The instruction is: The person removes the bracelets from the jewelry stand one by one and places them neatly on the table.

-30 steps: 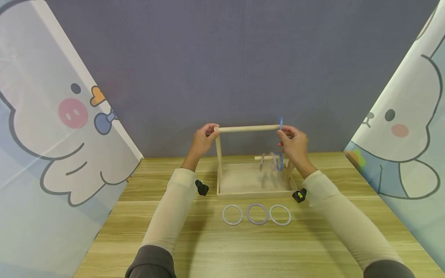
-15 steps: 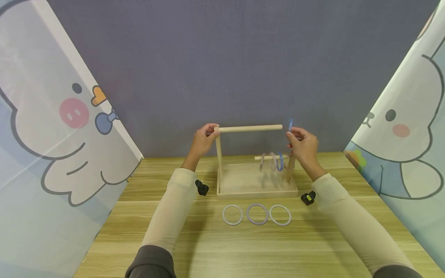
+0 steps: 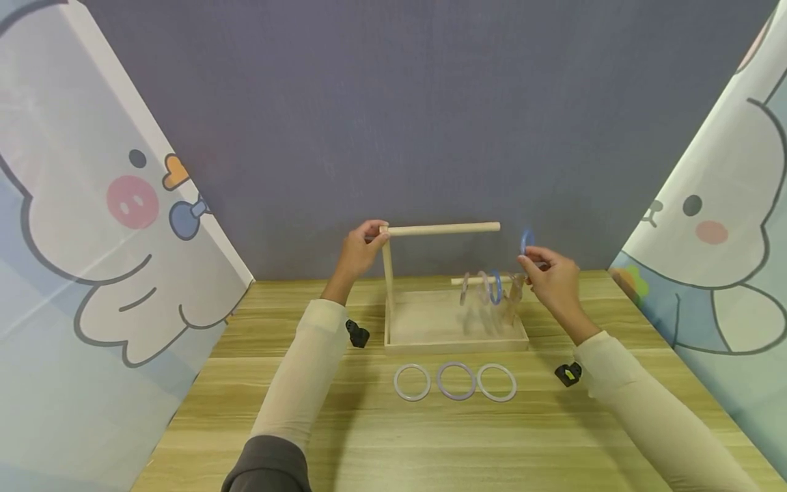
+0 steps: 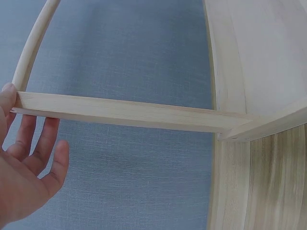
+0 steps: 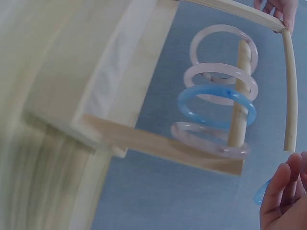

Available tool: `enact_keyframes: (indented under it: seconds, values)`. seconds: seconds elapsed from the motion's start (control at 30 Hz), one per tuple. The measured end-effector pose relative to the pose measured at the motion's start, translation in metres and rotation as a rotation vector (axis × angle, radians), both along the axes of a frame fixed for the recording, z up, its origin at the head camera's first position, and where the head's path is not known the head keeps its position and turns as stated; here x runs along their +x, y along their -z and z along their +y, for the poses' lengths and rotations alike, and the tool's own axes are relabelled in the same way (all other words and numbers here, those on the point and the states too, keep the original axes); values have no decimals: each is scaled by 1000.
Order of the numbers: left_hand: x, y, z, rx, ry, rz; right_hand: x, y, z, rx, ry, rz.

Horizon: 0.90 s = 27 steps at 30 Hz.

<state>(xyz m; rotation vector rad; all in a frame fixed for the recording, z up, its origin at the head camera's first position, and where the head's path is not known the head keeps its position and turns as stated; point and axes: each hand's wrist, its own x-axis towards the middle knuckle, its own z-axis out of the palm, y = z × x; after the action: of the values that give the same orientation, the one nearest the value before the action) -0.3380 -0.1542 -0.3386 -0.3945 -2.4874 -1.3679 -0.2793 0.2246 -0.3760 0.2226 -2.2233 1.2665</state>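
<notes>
A wooden rack [image 3: 455,346] with a tray base carries two horizontal rods at different heights. My left hand [image 3: 361,247] grips the top of its left post [image 4: 120,111], where the upper rod [image 3: 444,229] joins. That upper rod is bare. My right hand [image 3: 553,279] pinches a blue bangle [image 3: 527,240] to the right of the rod's free end, apart from it; in the right wrist view the fingers hide most of this bangle. Several bangles hang on the lower rod [image 5: 243,62]: another blue bangle [image 5: 192,115] among pale pinkish ones.
Three bangles lie in a row on the wooden table before the rack: a whitish bangle [image 3: 397,389], a lilac bangle [image 3: 440,386] and another whitish bangle [image 3: 514,386]. A small black device [image 3: 358,334] shows by each wrist. A grey wall [image 3: 393,123] stands behind.
The blue bangle in my right hand has come off the upper rod's free end and moved right, then lower. My left hand stays on the post top.
</notes>
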Motion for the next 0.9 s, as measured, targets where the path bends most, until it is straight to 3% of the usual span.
enact_keyframes:
  seconds: [0.2,0.67,0.9]
  values:
    - [0,2,0,2,2,-7,15,14,11,92,-11,17]
    - [-3,-2,-1,-8,-20,19,38,24,37,369,-37,262]
    - [-2,-1,-1,-5,-8,15,49,38,51,477,-93,321]
